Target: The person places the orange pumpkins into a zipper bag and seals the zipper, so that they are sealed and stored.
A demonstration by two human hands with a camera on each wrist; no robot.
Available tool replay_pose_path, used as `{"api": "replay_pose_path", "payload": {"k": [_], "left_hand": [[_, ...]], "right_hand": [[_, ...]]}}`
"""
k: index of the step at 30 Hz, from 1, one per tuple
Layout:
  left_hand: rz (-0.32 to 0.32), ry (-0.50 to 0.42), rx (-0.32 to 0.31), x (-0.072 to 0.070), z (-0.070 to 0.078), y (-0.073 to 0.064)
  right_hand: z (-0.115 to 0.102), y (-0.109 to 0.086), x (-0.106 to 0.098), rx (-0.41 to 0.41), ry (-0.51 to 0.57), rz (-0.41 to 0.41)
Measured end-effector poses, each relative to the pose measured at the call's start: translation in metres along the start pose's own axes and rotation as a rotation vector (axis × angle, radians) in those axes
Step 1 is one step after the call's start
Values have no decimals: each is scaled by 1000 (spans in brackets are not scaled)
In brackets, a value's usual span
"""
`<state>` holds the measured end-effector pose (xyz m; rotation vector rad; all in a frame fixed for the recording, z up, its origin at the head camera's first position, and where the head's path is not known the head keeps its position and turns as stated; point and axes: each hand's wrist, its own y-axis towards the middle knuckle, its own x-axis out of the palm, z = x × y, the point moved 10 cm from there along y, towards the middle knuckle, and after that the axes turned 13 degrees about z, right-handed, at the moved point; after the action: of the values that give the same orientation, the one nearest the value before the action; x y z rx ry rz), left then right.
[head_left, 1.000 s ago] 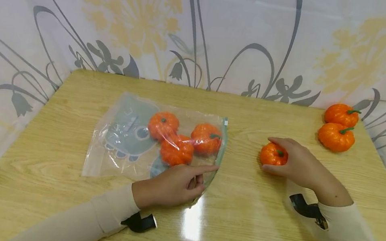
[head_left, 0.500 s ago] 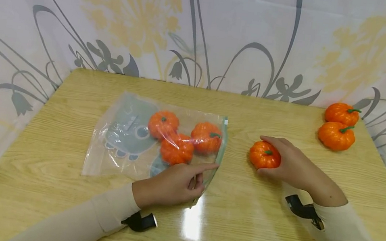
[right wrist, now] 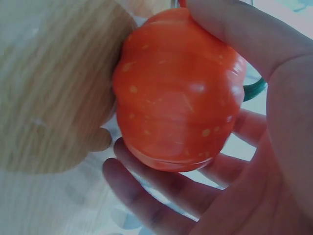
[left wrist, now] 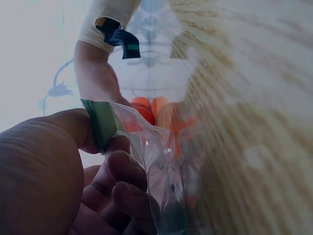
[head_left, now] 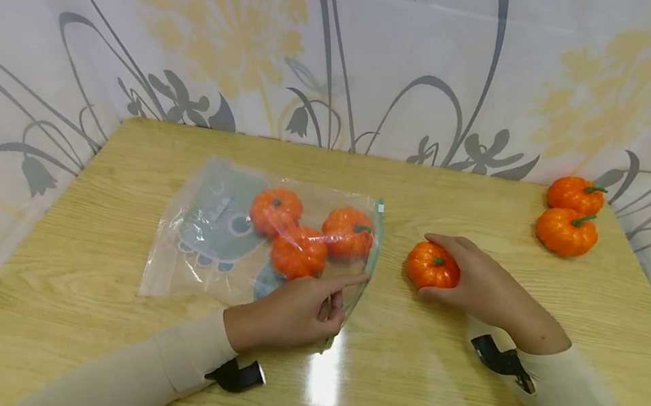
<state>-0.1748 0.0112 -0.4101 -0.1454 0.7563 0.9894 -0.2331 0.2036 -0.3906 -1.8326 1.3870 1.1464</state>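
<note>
A clear zip bag (head_left: 168, 271) with a blue cartoon creature printed on it lies flat on the table. Three orange toy pumpkins (head_left: 298, 254) are inside it. My left hand (head_left: 289, 315) pinches the bag's green edge strip (left wrist: 101, 125) between thumb and fingers, lifting that edge in the left wrist view. To the right of the bag's mouth, my right hand (head_left: 487, 289) holds another orange toy pumpkin (head_left: 430, 266) with a green stem. In the right wrist view, thumb and fingers curve around this pumpkin (right wrist: 178, 93); whether it touches the table I cannot tell.
Two more orange pumpkins (head_left: 567, 231) sit one behind the other near the table's far right corner. The wooden table (head_left: 430, 395) meets a flower-patterned cloth (head_left: 370, 51) at its back edge. A bright reflection shows on the tabletop below the bag's mouth.
My right hand has carried its pumpkin leftward, closer to the bag's green edge. The left hand, the bag and the pumpkins inside have stayed where they were.
</note>
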Motion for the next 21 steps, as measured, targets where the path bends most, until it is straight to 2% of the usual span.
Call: {"api": "replay_pose_path", "payload": {"k": [8,21], "left_hand": [[40,-37,24,-4,5,1],[41,-39,-10,-6,5,0]], "right_hand": [[-12,-2,6,-45,27,25],[-32,-2,18,-96,112,49]]}}
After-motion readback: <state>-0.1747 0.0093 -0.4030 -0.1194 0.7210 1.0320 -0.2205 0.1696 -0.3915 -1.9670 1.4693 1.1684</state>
